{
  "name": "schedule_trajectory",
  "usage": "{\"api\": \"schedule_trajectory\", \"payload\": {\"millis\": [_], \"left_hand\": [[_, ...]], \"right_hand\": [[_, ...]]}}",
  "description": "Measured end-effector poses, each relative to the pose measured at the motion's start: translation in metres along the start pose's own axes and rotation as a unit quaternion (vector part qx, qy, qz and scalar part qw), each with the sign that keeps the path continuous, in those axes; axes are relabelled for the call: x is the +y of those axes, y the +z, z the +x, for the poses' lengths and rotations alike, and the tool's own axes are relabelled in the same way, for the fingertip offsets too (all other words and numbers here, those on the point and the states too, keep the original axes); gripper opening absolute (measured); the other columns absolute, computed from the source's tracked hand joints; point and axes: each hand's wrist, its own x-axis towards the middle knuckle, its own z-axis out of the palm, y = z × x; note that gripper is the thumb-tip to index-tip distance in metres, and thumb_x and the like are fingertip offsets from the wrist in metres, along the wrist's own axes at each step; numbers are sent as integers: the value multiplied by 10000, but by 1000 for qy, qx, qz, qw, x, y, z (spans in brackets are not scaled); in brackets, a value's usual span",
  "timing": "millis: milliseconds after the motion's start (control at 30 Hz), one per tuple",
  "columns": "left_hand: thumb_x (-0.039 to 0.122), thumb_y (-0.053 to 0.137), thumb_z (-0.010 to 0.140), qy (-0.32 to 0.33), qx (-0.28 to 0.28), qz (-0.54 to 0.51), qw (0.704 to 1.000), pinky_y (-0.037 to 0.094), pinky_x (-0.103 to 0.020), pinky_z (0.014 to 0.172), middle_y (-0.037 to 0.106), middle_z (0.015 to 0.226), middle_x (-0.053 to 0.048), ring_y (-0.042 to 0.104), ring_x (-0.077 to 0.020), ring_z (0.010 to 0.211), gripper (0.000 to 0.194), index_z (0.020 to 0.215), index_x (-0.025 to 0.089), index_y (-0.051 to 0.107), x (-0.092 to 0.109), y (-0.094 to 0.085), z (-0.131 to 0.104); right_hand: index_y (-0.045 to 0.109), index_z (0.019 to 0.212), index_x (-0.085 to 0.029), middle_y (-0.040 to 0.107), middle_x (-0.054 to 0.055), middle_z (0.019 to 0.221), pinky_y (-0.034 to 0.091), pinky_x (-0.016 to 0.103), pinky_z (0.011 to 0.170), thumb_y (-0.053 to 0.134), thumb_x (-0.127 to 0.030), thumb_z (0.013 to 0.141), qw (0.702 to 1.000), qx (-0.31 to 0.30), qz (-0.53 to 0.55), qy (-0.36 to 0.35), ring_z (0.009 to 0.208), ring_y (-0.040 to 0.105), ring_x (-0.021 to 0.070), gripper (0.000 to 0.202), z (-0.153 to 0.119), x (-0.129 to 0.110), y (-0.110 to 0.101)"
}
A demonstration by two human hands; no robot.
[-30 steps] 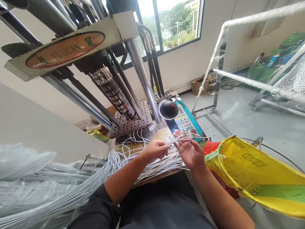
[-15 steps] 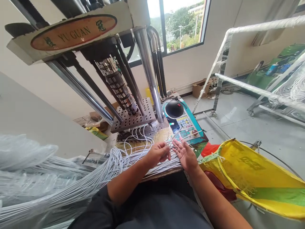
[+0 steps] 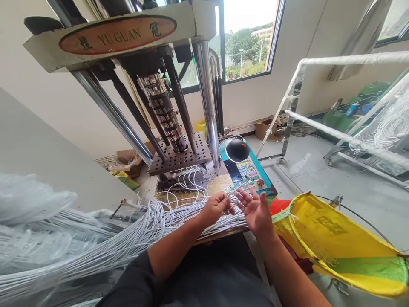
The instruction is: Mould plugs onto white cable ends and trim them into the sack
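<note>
A thick bundle of pale grey cables [image 3: 128,241] runs from the lower left to the bench in front of me. My left hand [image 3: 217,209] is closed on a few cable ends over the bundle's right part. Just right of it, my right hand [image 3: 257,211] has its palm up and its fingers apart, close to the cable tips. Several looped cables [image 3: 182,185] lead from the bundle to under the perforated metal plate [image 3: 182,160] of the press. Small green bits show at some cable ends.
The press [image 3: 121,36] stands ahead, with a black lamp [image 3: 237,150] and a teal control panel [image 3: 265,168] at its right. An open yellow bag [image 3: 332,226] is at my right. Behind it stands a wrapped white frame [image 3: 338,132]. Plastic-covered cables [image 3: 41,230] lie at the left.
The view has shifted, so the press appears farther right. Cable ends now show more clearly at my left hand. My right hand has moved slightly right, its thumb more upright.
</note>
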Motion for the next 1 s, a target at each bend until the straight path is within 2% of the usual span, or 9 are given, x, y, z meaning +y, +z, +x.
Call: {"api": "schedule_trajectory", "payload": {"millis": [100, 167, 333, 433, 500, 567, 667, 833, 1000], "left_hand": [[485, 576, 951, 63, 19, 146, 987, 487, -310, 824, 715, 899, -71, 655, -190, 885, 343, 873, 157, 637, 0, 1, 13], [449, 566, 954, 64, 8, 181, 981, 472, -300, 772, 685, 850, -47, 630, -172, 814, 312, 873, 157, 644, 5, 3, 26], [552, 622, 895, 27, -88, 62, 994, 331, -236, 535, 499, 599, 49, 425, -83, 512, 416, 773, 158, 572, 30, 15, 54], [610, 677, 846, 9, -104, -12, 994, 277, -224, 498, 434, 554, 73, 370, -62, 478, 484, 736, 152, 562, 39, 23, 54], [631, 720, 804, -34, -120, -73, 990, 271, -220, 476, 450, 566, 79, 369, -55, 453, 504, 818, 142, 603, 38, 27, 48], [643, 759, 761, -71, -140, -118, 981, 288, -221, 462, 481, 577, 79, 402, -58, 430, 550, 916, 132, 628, 33, 32, 43], [658, 778, 737, -80, -146, -138, 976, 333, -231, 467, 528, 583, 61, 475, -76, 428, 597, 949, 117, 640, 26, 39, 40], [661, 776, 747, -71, -132, -160, 976, 373, -239, 497, 549, 605, 49, 533, -91, 469, 622, 989, 99, 663, 32, 43, 42], [608, 763, 803, -53, -142, -175, 973, 364, -241, 519, 546, 627, 50, 504, -75, 477, 581, 1049, 91, 666, 43, 37, 38]], "right_hand": [[553, 1336, -334, 751, 77, 1220, 534, 526, 987, 560, -740, 867, 999, -29, 32, -12, 1193, 684, 303, 620, 29, -26, 14], [580, 1301, -331, 781, 45, 1108, 523, 487, 996, 622, -636, 884, 998, -25, 20, -46, 1135, 707, 272, 519, 42, -39, 21], [735, 1067, -253, 761, 66, 1172, 474, 404, 1049, 727, -536, 845, 983, -107, -128, -72, 1242, 629, 244, 359, 46, -48, 19], [762, 950, -189, 766, 125, 1090, 511, 476, 997, 790, -621, 749, 964, -210, -161, 29, 1154, 671, 308, 477, 46, -51, -3], [751, 1040, -192, 768, 127, 1026, 538, 514, 940, 677, -775, 762, 964, -219, -132, 77, 1045, 712, 313, 650, 48, -57, -17], [702, 1185, -250, 758, 98, 1113, 560, 482, 913, 559, -823, 815, 987, -138, -72, 35, 1049, 719, 282, 697, 50, -65, -22], [666, 1216, -308, 723, 49, 1247, 584, 394, 851, 555, -710, 897, 994, -35, -49, -93, 1091, 709, 236, 526, 53, -77, -11], [743, 953, -217, 775, 65, 887, 578, 367, 733, 691, -453, 887, 968, -98, -182, -142, 800, 730, 214, 250, 58, -95, 6], [793, 805, -212, 768, 67, 827, 577, 391, 795, 678, -370, 878, 912, -175, -304, -215, 819, 719, 229, 209, 69, -133, -6]]}}
